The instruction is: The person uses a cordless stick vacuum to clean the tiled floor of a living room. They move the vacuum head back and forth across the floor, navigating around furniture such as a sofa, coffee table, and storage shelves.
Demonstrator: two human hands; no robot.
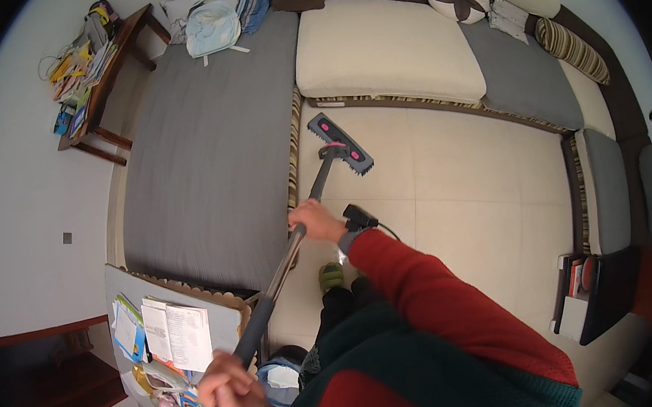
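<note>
A long-handled floor brush with a grey head (341, 145), pink accents and dark bristles along its edge reaches over the tiled floor, its head near the corner of the sofa. My right hand (317, 221) is wrapped around the middle of its pole (287, 266), beside the edge of the grey sofa seat. A black device is strapped to my right wrist. Lower down, my left hand (233, 386) grips the dark handle end, above the small table's corner. Part of the handle is hidden behind that hand.
A grey-covered sofa seat (215, 155) lies left, a cream seat (382, 51) ahead. Books (177, 335) cover the small table (224, 307) at lower left. Beside my legs stands a lined waste bin (281, 378). A wooden bench (108, 77) holds papers. My green slipper (331, 276) shows below.
</note>
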